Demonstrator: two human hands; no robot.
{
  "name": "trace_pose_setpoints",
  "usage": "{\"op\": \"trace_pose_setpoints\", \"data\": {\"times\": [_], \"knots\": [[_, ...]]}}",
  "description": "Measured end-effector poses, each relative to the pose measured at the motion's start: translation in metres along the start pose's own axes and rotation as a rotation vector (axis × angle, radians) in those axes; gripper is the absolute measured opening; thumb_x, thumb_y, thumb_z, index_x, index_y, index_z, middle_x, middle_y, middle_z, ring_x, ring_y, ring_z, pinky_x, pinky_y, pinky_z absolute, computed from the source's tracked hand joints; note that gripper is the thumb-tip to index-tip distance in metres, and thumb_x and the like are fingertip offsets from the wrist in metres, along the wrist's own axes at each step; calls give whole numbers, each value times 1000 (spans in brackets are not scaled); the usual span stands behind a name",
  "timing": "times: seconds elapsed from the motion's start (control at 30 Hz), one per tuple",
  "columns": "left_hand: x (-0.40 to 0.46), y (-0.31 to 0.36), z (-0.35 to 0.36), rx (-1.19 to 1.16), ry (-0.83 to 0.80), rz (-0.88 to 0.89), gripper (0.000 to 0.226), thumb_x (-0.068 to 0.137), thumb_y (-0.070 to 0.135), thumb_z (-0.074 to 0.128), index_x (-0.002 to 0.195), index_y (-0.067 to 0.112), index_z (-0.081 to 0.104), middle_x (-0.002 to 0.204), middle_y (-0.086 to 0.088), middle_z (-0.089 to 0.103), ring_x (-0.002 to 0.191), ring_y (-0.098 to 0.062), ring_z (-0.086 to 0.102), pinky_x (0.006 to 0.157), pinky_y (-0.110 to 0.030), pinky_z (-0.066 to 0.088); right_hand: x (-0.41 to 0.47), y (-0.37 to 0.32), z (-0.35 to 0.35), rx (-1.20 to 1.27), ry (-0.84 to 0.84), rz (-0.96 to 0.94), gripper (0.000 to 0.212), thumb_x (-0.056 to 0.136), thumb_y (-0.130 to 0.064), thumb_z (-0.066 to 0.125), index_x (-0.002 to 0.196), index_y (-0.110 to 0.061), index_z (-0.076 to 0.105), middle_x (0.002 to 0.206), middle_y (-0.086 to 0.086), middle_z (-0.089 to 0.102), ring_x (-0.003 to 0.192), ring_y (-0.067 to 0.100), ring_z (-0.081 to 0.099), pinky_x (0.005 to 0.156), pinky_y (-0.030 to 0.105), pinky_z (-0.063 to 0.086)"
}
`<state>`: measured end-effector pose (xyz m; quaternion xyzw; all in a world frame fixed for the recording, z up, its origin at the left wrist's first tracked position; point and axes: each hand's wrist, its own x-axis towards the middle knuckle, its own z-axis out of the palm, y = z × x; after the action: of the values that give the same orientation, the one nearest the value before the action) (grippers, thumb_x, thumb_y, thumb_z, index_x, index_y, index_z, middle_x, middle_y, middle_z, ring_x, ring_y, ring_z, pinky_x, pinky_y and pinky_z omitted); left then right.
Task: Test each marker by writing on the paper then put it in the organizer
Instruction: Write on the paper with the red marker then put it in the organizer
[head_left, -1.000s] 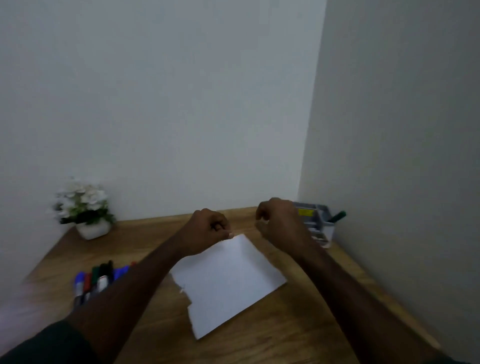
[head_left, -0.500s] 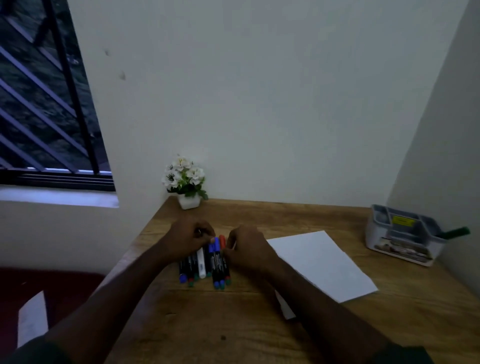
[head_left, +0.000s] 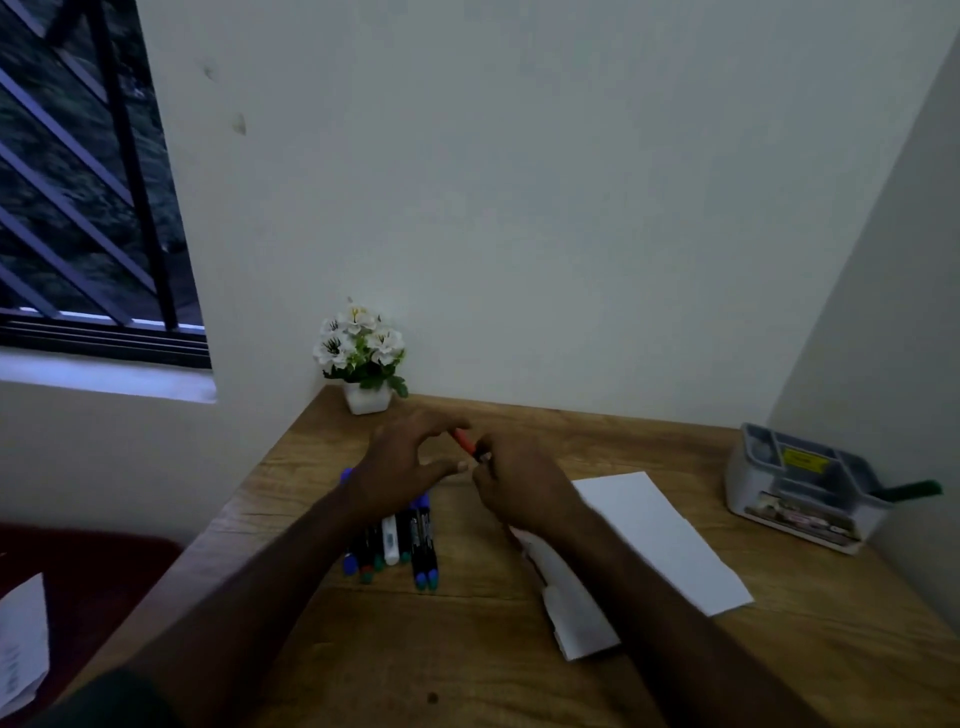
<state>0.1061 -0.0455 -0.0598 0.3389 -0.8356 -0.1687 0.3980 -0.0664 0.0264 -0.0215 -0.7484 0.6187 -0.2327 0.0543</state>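
Observation:
My right hand (head_left: 519, 488) grips a red marker (head_left: 464, 441) by its dark barrel, and the red cap end points up and left. My left hand (head_left: 405, 462) hovers beside it with spread fingers, the fingertips close to the red cap. Under my left wrist several markers (head_left: 410, 540) lie side by side on the wooden desk (head_left: 467, 649). A white sheet of paper (head_left: 654, 535) lies to the right, partly under my right forearm. The grey organizer (head_left: 795, 488) stands at the far right with a green marker (head_left: 909, 490) sticking out of it.
A small white pot of white flowers (head_left: 363, 358) stands at the desk's back left corner against the wall. A barred window (head_left: 78, 208) is at the upper left. Another wall closes the desk's right side behind the organizer.
My view swung from the paper to the row of markers. My right hand has lifted a red marker out of the row, and my left hand has risen and opened beside it.

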Motion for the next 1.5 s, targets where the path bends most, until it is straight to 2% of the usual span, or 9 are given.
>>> {"op": "trace_pose_setpoints", "data": {"times": [0.1, 0.27, 0.47, 0.67, 0.83, 1.1, 1.27, 1.4, 1.5], "knots": [[19, 15, 19, -78, 6, 49, 27, 78, 40, 70, 104, 33, 70, 105, 11, 64, 101, -8, 60, 89, -47, 48, -3, 34, -20, -131, -24, -126, 30, 98, -17, 50, 125, -13, 61, 113, 8, 63, 95, 19, 54, 74, 26, 32], [37, 20, 47, -37, -48, 110, 12, 79, 17, 71, 91, 21, 74, 89, 6, 69, 79, -7, 61, 73, -41, 53, -16, 85, -27, -245, -49, -100, 32, 99, -16, 45, 129, -23, 56, 116, 0, 59, 96, 19, 57, 79, 32, 49], [37, 23, 60, 33, -115, 163, 26, 85, 33, 62, 106, 23, 73, 96, 19, 66, 88, 5, 57, 80, -27, 46, -24, 105, -21, -111, -31, -127, 32, 97, -46, 46, 123, -30, 57, 111, -7, 62, 97, 12, 60, 78, 29, 47], [32, 21, 68, 124, -160, 195, 31, 92, 42, 51, 106, 25, 72, 88, 21, 61, 82, -3, 52, 76, -37, 44, -15, 104, -12, -189, -77, -157, 21, 97, -29, 49, 115, -25, 60, 106, -3, 66, 94, 17, 62, 80, 36, 50], [33, 19, 68, 113, -171, 202, 32, 93, 44, 48, 105, 27, 72, 84, 32, 52, 81, 8, 47, 73, -32, 38, -17, 110, -8, -135, -31, -225, 22, 101, -41, 39, 101, -29, 56, 88, -8, 65, 73, 10, 57, 68, 34, 49], [31, 15, 66, 161, -147, 120, 40, 89, 50, 42, 106, 28, 72, 93, 19, 67, 86, -2, 53, 86, -47, 41, -19, 118, -19, -166, 11, -206, 25, 104, -41, 41, 123, -40, 57, 103, -14, 71, 80, 0, 56, 65, 11, 34], [30, 4, 64, 96, -88, -75, 31, 82, 49, 55, 104, 33, 71, 90, 23, 66, 88, -2, 59, 89, -53, 46, -18, 138, -30, 282, 194, -232, 40, 96, 9, 46, 120, -16, 66, 91, -15, 65, 75, 4, 64, 69, 16, 45], [30, 9, 69, 166, -187, -83, 34, 78, 53, 56, 100, 33, 73, 90, 20, 67, 87, -1, 55, 92, -49, 43, -21, 124, -20, 975, 107, -3, 33, 97, 6, 36, 103, -3, 67, 93, 18, 70, 79, 38, 71, 66, 42, 57], [30, 10, 68, 248, -245, -88, 19, 84, 48, 64, 95, 35, 73, 85, 25, 56, 92, -1, 47, 94, -44, 36, -18, 113, -12, 1089, 22, 8, 17, 92, 7, 41, 97, 2, 56, 92, 24, 71, 82, 44, 68, 66, 35, 57]]}}
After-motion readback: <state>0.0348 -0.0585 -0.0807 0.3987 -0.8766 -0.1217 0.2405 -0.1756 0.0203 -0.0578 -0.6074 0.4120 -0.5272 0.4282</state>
